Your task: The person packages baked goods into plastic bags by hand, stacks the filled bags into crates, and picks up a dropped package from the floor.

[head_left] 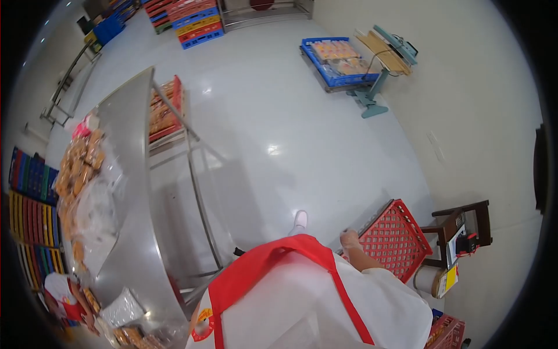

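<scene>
My right hand [350, 239] is low at my right side, its fingers closed at the near-left edge of a red plastic crate [395, 241]. The crate is tilted, with its lattice face toward me, and stands apart from the wall. My body, in a white top and red apron [256, 262], fills the lower middle. My left hand is out of sight.
At left, a steel table [131, 203] bears bagged bread rolls [78, 163]; a co-worker [67, 296] stands beyond it. A blue crate [334, 75] of packs sits near a sealing machine [378, 87]. A dark wooden chair [450, 224] stands right of my crate.
</scene>
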`<state>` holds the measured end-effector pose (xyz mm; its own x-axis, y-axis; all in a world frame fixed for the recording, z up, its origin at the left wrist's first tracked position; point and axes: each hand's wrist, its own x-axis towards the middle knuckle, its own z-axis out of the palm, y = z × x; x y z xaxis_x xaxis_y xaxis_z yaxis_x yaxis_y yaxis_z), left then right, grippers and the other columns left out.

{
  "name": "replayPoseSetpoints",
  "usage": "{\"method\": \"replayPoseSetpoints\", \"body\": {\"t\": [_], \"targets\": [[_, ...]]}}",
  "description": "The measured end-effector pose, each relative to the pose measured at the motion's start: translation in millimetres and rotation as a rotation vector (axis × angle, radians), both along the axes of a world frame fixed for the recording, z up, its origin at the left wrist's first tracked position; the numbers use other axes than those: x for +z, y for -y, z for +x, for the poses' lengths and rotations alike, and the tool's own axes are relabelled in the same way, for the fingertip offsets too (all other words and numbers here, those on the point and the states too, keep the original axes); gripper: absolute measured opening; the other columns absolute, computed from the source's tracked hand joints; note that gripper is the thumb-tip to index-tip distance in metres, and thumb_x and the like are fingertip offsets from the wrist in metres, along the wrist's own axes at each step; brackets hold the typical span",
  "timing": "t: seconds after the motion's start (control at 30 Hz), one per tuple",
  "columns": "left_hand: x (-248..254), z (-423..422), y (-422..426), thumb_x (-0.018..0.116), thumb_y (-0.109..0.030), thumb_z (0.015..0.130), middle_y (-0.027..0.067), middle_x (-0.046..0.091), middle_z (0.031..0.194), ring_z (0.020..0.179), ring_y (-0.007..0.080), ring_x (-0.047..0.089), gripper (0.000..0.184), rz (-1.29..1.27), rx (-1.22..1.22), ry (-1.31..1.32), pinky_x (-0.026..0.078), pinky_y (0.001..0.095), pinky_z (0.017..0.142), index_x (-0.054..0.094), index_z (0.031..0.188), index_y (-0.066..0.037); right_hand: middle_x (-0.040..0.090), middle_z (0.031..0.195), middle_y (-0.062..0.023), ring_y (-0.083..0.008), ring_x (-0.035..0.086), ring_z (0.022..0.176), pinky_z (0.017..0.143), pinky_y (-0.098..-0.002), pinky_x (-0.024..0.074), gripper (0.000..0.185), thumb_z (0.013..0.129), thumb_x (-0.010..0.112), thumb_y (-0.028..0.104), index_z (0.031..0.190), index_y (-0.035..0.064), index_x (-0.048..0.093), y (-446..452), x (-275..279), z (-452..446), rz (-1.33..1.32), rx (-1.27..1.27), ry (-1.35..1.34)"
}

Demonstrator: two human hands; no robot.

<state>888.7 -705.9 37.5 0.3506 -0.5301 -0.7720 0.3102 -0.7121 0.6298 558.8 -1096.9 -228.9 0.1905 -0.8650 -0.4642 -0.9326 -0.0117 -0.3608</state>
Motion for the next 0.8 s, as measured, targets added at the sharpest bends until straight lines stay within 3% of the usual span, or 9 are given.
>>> {"method": "replayPoseSetpoints", "body": {"t": [0.2, 0.3, 0.37, 0.43, 0.5, 0.57, 0.7, 0.8], "targets": [[13, 48, 116, 0.07, -0.015, 0.088, 0.0099, 0.07, 0.104, 0.093, 0.014, 0.062, 0.031, 0.035, -0.061, -0.078, 0.05, 0.0283, 0.081, 0.066, 0.114, 0.001, 0.07, 0.097, -0.0257, -0.0416, 0.067, 0.095, 0.085, -0.0457, 0.0527, 0.031, 0.086, 0.056, 0.025, 0.099, 0.001, 0.07, 143, 10, 71, -0.028, -0.042, 0.178], [32, 75, 160, 0.07, -0.016, 0.087, 0.0101, 0.07, 0.105, 0.094, 0.014, 0.062, 0.032, 0.021, -0.065, -0.15, 0.05, 0.0283, 0.082, 0.067, 0.114, 0.001, 0.071, 0.088, -0.0232, -0.0362, 0.069, 0.084, 0.076, -0.0431, 0.0541, 0.029, 0.085, 0.056, 0.023, 0.096, -0.0002, 0.069, 213, 20, 114, -0.127, 0.094, 0.248], [46, 85, 184, 0.07, -0.016, 0.087, 0.0103, 0.07, 0.106, 0.094, 0.014, 0.062, 0.032, -0.03, -0.057, -0.196, 0.05, 0.0284, 0.082, 0.067, 0.114, 0.001, 0.068, 0.074, -0.0168, -0.0263, 0.065, 0.065, 0.06, -0.0391, 0.0524, 0.024, 0.085, 0.055, 0.019, 0.089, -0.0011, 0.067, 263, -19, 138, -0.113, 0.135, 0.427], [50, 96, 221, 0.071, -0.016, 0.087, 0.0104, 0.071, 0.107, 0.095, 0.014, 0.062, 0.033, -0.104, -0.063, -0.175, 0.05, 0.0285, 0.082, 0.067, 0.115, 0.001, 0.064, 0.069, -0.0141, -0.0241, 0.061, 0.056, 0.05, -0.0371, 0.0485, 0.021, 0.085, 0.053, 0.016, 0.088, -0.0008, 0.066, 300, 20, 192, 0.219, -0.085, 0.483], [49, 123, 266, 0.071, -0.016, 0.087, 0.0097, 0.071, 0.107, 0.094, 0.0139, 0.062, 0.034, -0.111, -0.151, 0.026, 0.05, 0.0289, 0.082, 0.067, 0.115, 0.001, 0.057, 0.062, -0.0061, -0.0135, 0.054, 0.05, 0.042, -0.0289, 0.0423, 0.015, 0.084, 0.053, 0.012, 0.086, 0.0017, 0.063, 335, 42, 243, 0.27, -0.137, 0.558], [43, 181, 333, 0.071, -0.015, 0.086, 0.0082, 0.071, 0.106, 0.092, 0.0138, 0.061, 0.034, -0.087, -0.285, 0.278, 0.05, 0.0296, 0.081, 0.067, 0.116, 0.001, 0.058, 0.064, -0.008, -0.0148, 0.053, 0.049, 0.041, -0.0299, 0.0419, 0.015, 0.085, 0.053, 0.012, 0.087, 0.0013, 0.063, 393, 39, 307, 0.312, -0.167, 0.541], [51, 267, 434, 0.073, -0.017, 0.084, 0.0089, 0.072, 0.105, 0.093, 0.0149, 0.062, 0.041, -0.02, -0.071, 0.085, 0.05, 0.0301, 0.083, 0.067, 0.121, -0.002, 0.057, 0.06, -0.0068, -0.0157, 0.054, 0.046, 0.042, -0.0294, 0.0435, 0.013, 0.087, 0.055, 0.014, 0.085, 0.0035, 0.062, 473, 14, 364, 0.335, -0.327, 0.424], [45, 356, 499, 0.073, -0.017, 0.084, 0.0096, 0.072, 0.107, 0.096, 0.0155, 0.063, 0.044, -0.11, -0.24, 0.039, 0.05, 0.0305, 0.087, 0.065, 0.125, -0.002, 0.06, 0.063, -0.008, -0.0165, 0.056, 0.048, 0.042, -0.0316, 0.0449, 0.016, 0.088, 0.054, 0.016, 0.088, 0.0028, 0.063, 521, 36, 391, 0.278, -0.198, 0.188]]}}
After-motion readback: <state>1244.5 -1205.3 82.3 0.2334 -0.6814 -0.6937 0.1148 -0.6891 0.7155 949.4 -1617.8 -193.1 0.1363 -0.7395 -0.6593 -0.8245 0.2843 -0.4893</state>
